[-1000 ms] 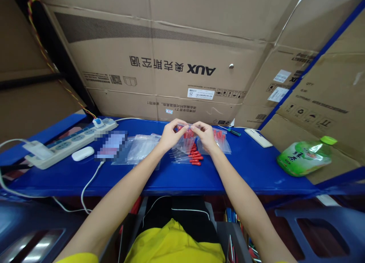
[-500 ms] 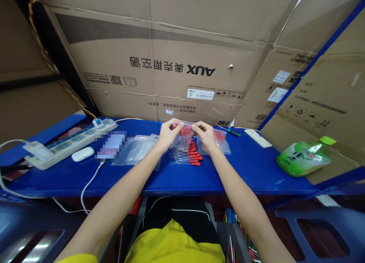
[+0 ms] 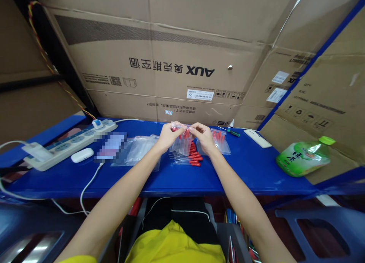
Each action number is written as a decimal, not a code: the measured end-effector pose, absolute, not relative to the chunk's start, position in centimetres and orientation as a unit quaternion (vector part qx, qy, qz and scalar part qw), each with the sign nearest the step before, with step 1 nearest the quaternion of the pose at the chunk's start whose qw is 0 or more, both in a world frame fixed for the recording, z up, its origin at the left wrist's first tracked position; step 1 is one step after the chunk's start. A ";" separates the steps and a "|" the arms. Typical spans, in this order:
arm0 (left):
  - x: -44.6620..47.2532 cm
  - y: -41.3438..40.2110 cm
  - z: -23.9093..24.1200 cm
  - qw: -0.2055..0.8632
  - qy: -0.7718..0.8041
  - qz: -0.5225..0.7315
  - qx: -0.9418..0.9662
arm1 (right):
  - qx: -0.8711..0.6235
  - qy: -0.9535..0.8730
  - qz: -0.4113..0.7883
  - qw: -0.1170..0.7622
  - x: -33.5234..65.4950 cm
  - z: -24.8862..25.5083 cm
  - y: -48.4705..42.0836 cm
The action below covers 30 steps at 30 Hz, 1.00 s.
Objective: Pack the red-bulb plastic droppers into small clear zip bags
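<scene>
A clear zip bag [image 3: 181,147] with red-bulbed droppers in it is held up between my hands. My left hand [image 3: 167,137] pinches its top edge on the left. Close beside those fingertips, my right hand [image 3: 204,137] has thumb and finger closed on the same edge. Loose droppers [image 3: 195,157] with red rubber bulbs and clear stems lie below the bag, partly covered by it. To the right, another bag of red-bulbed droppers [image 3: 224,146] lies on the table. Flat clear bags [image 3: 139,149] are piled to the left, partly behind my left forearm.
On the left of the blue table [image 3: 182,183] are a phone [image 3: 111,145], a white case [image 3: 82,155] and a power strip [image 3: 71,141]. A screwdriver [image 3: 234,133], a white power bank-like object [image 3: 258,138] and a green-labelled bottle [image 3: 303,158] lie right. Cardboard [image 3: 171,35] stands behind.
My right hand has slid left along the bag's top edge, so my fingertips are closer together. The bag hangs slightly lower, and my left thumb has shifted right.
</scene>
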<state>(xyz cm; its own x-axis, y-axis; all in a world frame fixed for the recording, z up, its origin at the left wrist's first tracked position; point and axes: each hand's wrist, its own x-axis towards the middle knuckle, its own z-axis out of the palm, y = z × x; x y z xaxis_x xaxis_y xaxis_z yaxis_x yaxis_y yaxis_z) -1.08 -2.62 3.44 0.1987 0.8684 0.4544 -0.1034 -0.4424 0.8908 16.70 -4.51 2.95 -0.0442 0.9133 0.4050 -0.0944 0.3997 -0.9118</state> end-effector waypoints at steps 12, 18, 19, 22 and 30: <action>-0.8 -3.3 3.8 0.450 0.289 0.537 0.653 | -0.364 -0.587 0.395 0.606 17.0 2.9 -4.4; -0.8 -3.1 3.7 0.456 0.303 0.564 0.618 | -0.364 -0.600 0.414 0.579 16.7 3.1 -4.7; -0.9 -3.0 3.7 0.459 0.307 0.574 0.605 | -0.363 -0.609 0.415 0.570 16.6 3.1 -4.7; -1.2 -2.6 3.6 0.480 0.311 0.591 0.569 | -0.360 -0.631 0.421 0.543 16.3 2.8 -4.8; -1.4 -1.9 3.1 0.404 0.325 0.566 0.641 | -0.415 -0.567 0.342 0.624 18.4 2.5 -3.1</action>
<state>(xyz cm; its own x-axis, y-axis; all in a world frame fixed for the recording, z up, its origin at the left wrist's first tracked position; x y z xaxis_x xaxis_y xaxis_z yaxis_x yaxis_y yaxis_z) -1.38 -1.90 3.13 0.1480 0.8744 0.4622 -0.0405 -0.4616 0.8862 18.37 -3.14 2.54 0.1233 0.8974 0.4237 0.0430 0.4217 -0.9057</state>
